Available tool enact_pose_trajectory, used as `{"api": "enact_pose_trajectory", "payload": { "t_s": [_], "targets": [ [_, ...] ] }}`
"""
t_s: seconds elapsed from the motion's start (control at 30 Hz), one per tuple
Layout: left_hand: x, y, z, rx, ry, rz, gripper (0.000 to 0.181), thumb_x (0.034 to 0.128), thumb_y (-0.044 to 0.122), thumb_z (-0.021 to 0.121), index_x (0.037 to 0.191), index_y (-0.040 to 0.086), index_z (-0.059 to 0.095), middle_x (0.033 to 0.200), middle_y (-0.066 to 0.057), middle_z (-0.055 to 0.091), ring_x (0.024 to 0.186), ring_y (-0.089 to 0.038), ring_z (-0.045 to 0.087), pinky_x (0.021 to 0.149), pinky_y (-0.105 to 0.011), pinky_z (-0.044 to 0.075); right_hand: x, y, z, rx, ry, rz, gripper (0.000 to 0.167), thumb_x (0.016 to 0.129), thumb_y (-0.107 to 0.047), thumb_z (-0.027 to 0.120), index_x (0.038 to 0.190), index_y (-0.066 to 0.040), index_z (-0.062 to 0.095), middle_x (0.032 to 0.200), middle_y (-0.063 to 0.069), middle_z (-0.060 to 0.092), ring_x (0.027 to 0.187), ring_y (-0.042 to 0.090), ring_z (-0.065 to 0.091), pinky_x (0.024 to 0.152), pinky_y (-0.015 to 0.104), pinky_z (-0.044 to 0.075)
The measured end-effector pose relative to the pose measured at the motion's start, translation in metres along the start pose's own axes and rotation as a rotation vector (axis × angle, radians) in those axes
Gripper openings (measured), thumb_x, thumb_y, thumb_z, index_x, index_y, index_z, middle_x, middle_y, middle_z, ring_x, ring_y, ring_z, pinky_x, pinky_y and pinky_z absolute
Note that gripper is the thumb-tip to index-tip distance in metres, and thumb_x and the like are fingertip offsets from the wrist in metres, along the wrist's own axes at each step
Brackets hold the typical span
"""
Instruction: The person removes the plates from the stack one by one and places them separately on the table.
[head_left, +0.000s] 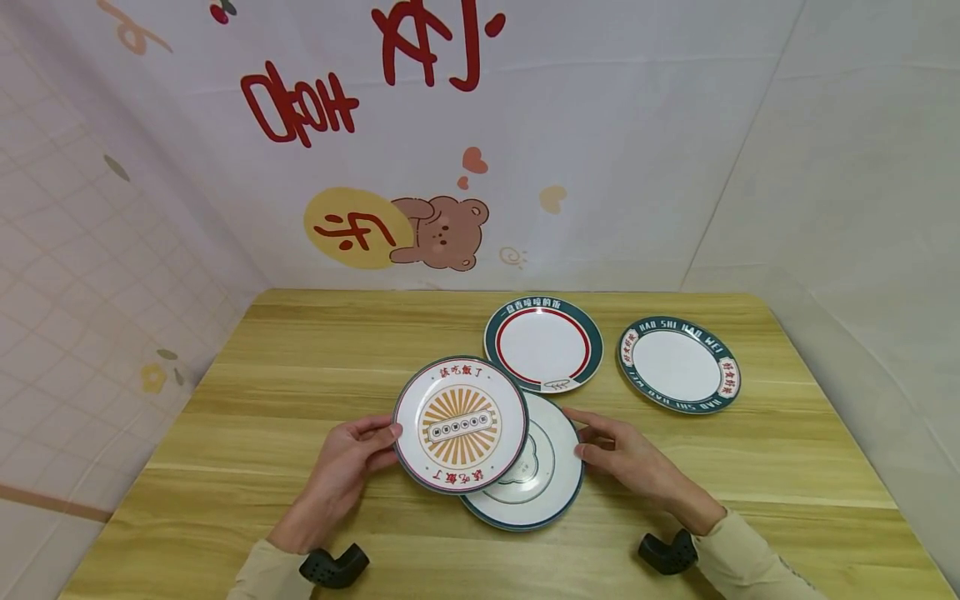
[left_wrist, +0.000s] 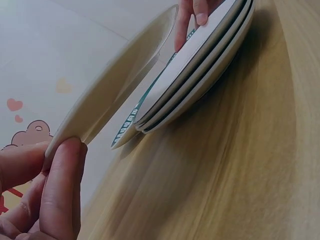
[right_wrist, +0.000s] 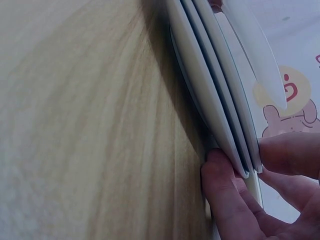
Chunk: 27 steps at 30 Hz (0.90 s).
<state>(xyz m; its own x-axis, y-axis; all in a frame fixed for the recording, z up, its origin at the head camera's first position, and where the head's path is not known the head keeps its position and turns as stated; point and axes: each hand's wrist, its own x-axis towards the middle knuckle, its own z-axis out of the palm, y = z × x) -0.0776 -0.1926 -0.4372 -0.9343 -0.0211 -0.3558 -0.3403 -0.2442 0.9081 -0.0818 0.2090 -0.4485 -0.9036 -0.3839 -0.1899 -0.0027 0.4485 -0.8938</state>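
Observation:
In the head view my left hand [head_left: 351, 462] pinches the left rim of a white plate [head_left: 461, 425] with an orange sunburst and red characters. The left wrist view shows this plate [left_wrist: 115, 75] raised and tilted above a stack of plates [left_wrist: 200, 65]. My right hand [head_left: 626, 458] grips the right rim of that stack, whose top plate [head_left: 528, 462] is white with a dark rim and a line design, partly hidden by the sunburst plate. Seen in the right wrist view, the thumb [right_wrist: 292, 155] lies on the top rim and fingers curl underneath.
A green-rimmed plate [head_left: 543, 343] with a red ring lies behind the stack. To its right is another green-rimmed plate [head_left: 678, 364] with lettering. All are on a wooden table [head_left: 300, 350], backed by a printed wall cloth [head_left: 600, 125].

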Motion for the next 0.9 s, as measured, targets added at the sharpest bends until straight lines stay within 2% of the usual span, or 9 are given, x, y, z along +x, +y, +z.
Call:
{"api": "enact_pose_trajectory", "payload": {
  "t_s": [0.2, 0.43, 0.67, 0.9],
  "targets": [
    [0.002, 0.002, -0.002, -0.046, 0.016, 0.013, 0.01, 0.0962, -0.011, 0.063, 0.105, -0.007, 0.065, 0.088, -0.008, 0.073, 0.08, -0.016, 0.073, 0.077, -0.03, 0.063, 0.0, 0.0, -0.001, -0.015, 0.01, -0.024, 0.053, 0.103, -0.02, 0.065, 0.153, -0.013, 0.052, 0.132, 0.01, 0.062, 0.117, 0.027, 0.058, 0.099, 0.031, 0.051],
    [0.005, 0.006, -0.006, -0.054, 0.04, 0.014, 0.008, 0.0966, -0.007, 0.066, 0.101, -0.002, 0.069, 0.087, -0.006, 0.073, 0.077, -0.013, 0.072, 0.073, -0.025, 0.062, -0.001, -0.002, -0.001, 0.02, 0.006, -0.026, 0.053, 0.102, -0.019, 0.065, 0.153, -0.011, 0.051, 0.128, 0.012, 0.063, 0.113, 0.028, 0.059, 0.086, 0.026, 0.054],
    [0.01, 0.01, -0.008, -0.081, 0.068, 0.002, 0.01, 0.0962, -0.005, 0.068, 0.096, 0.004, 0.072, 0.088, -0.005, 0.073, 0.076, -0.013, 0.072, 0.071, -0.024, 0.062, -0.001, -0.001, -0.001, 0.032, -0.001, -0.036, 0.054, 0.103, -0.017, 0.065, 0.154, -0.01, 0.05, 0.125, 0.014, 0.063, 0.111, 0.029, 0.059, 0.083, 0.025, 0.053],
    [0.018, 0.014, -0.013, -0.083, 0.074, -0.002, 0.007, 0.0973, -0.003, 0.068, 0.104, 0.0, 0.069, 0.094, -0.005, 0.07, 0.081, -0.013, 0.072, 0.076, -0.024, 0.062, -0.001, -0.003, -0.002, 0.038, -0.006, -0.037, 0.054, 0.103, -0.017, 0.065, 0.154, -0.008, 0.049, 0.124, 0.015, 0.063, 0.11, 0.03, 0.059, 0.081, 0.025, 0.053]
  ]
}}
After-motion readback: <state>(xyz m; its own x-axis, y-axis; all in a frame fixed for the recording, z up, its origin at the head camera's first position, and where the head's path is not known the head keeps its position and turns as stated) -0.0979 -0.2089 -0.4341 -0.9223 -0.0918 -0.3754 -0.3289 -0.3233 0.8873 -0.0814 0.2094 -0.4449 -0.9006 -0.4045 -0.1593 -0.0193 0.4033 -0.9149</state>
